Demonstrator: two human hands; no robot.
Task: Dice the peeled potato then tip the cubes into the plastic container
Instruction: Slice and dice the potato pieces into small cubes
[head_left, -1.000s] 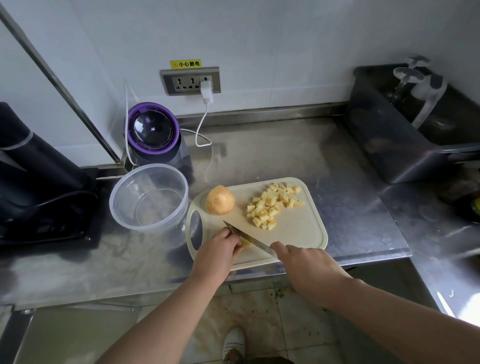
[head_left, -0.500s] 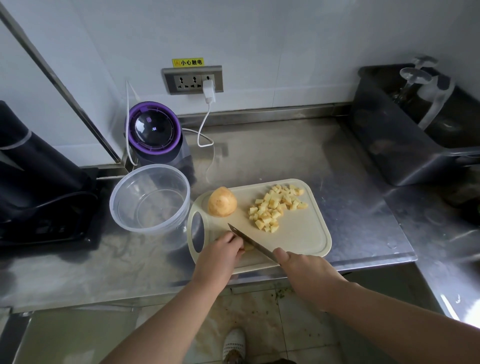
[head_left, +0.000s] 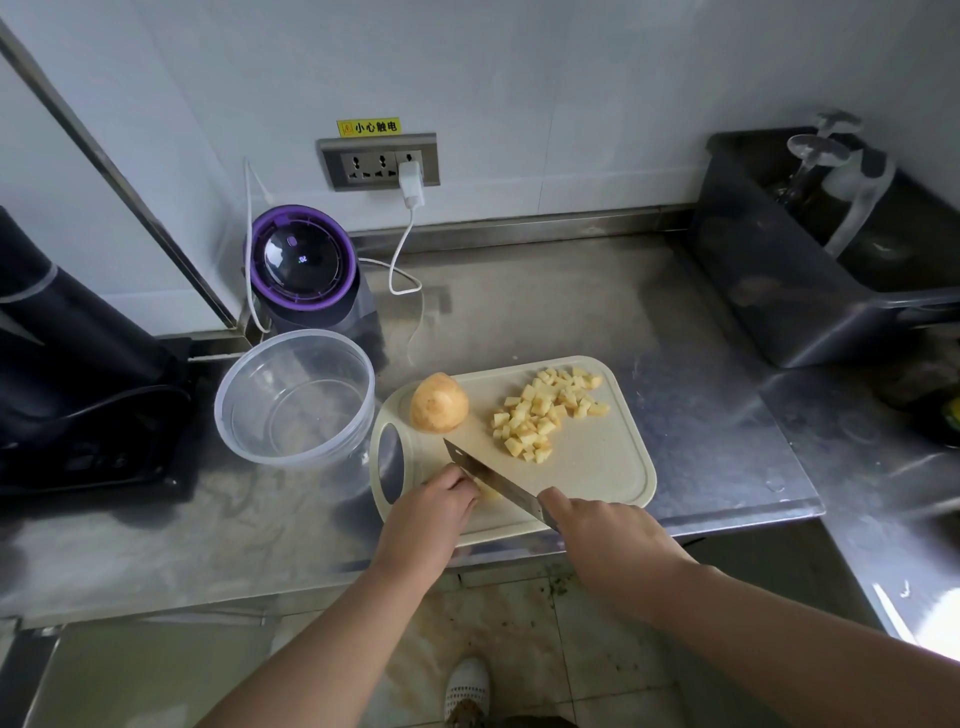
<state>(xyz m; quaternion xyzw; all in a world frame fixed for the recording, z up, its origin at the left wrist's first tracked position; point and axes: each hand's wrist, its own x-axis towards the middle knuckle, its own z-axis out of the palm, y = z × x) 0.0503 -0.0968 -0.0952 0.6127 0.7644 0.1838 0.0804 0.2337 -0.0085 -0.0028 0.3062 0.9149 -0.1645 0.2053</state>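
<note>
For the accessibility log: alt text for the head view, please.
A person's right hand holds a knife to a potato piece steadied by the left hand on a cutting board. Diced cubes and a potato half lie on the board; an empty plastic container stands to its left.

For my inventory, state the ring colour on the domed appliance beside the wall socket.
Purple ring, seen best in the head view.
</note>
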